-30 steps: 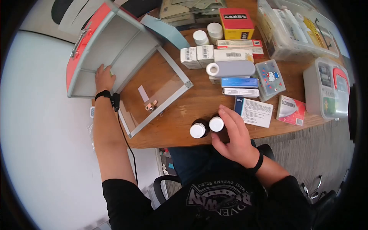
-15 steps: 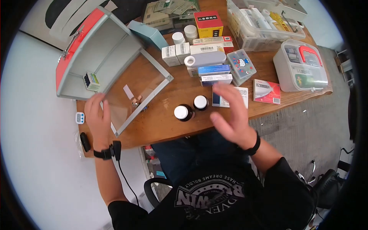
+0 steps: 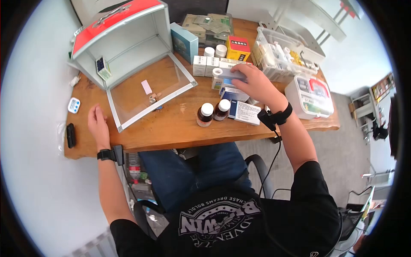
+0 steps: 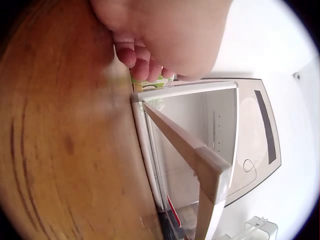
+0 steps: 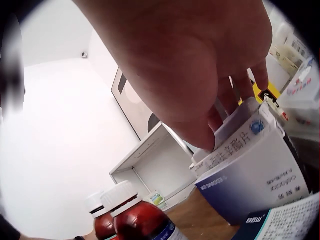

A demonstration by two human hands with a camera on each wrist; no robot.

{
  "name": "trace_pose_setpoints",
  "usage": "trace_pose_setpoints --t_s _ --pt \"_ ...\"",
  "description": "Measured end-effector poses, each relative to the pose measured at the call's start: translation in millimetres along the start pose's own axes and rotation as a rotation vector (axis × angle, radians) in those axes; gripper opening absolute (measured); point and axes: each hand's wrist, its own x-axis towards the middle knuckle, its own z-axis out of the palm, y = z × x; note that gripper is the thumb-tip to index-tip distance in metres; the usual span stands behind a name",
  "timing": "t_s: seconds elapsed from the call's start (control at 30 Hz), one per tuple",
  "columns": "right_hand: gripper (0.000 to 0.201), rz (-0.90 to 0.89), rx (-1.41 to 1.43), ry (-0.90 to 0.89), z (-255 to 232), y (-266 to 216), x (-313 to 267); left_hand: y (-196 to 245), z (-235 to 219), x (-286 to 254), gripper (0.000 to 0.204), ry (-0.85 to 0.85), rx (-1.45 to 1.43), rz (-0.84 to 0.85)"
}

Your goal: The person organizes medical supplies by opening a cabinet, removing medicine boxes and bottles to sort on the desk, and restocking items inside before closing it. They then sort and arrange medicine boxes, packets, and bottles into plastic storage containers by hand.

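Note:
My right hand (image 3: 259, 85) reaches over the medicine boxes. Its thumb and fingers pinch the sides of a lavender-grey device with a round white end (image 3: 217, 72), partly hidden beneath the hand. Just in front of that stands a white and blue box (image 5: 250, 175). Two brown bottles with white caps, one at the left (image 3: 205, 115) and one beside it (image 3: 221, 110), stand near the table's front. My left hand (image 3: 99, 126) hangs relaxed over the table's left end, holding nothing. A small white-green box (image 3: 103, 68) sits inside the red and silver case (image 3: 141, 40).
The case's clear door (image 3: 150, 92) lies folded down on the table. Behind the right hand stand a yellow-red box (image 3: 238, 48) and a pale blue box (image 3: 185, 43). Plastic bins, one open (image 3: 280, 70) and one red-handled (image 3: 309, 100), line the right side. A black object (image 3: 70, 135) lies far left.
My left hand has come out of the case, leaving the small white-green box inside. From beside the brown bottles, my right hand has moved back to the lavender-grey device. The head view has shifted.

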Motion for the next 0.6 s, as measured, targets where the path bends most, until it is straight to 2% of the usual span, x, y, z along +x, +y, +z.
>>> trace_pose_setpoints --t_s 0.07,0.13,0.23,0.33,0.37,0.43,0.5,0.57,0.6 --pt "0.033 -0.019 -0.004 -0.088 -7 4 8 -5 1 1 0.03 0.002 -0.068 -0.006" --pt "0.033 -0.028 -0.035 -0.13 -12 -1 13 -4 1 2 0.029 -0.028 -0.001 -0.008" --pt "0.034 -0.068 -0.059 -0.117 -14 -5 21 -1 3 0 0.029 -0.039 -0.014 -0.024" --pt "0.039 -0.038 -0.153 0.208 -17 12 42 4 4 -3 0.028 -0.029 0.012 -0.039" --pt "0.039 -0.04 -0.156 0.202 -16 20 53 5 5 -4 0.028 -0.027 0.009 -0.045" --pt "0.039 0.15 -0.115 0.351 -15 33 72 6 5 -4 0.026 -0.031 0.081 -0.011" --pt "0.037 0.146 -0.156 0.313 -3 53 81 4 5 -3 0.025 -0.024 0.062 -0.008" --pt "0.037 0.045 -0.476 0.236 8 63 86 4 5 -3 0.025 -0.006 0.038 -0.007" --pt "0.033 -0.062 -0.549 0.333 10 55 86 5 6 -3 0.024 -0.003 0.048 -0.012"
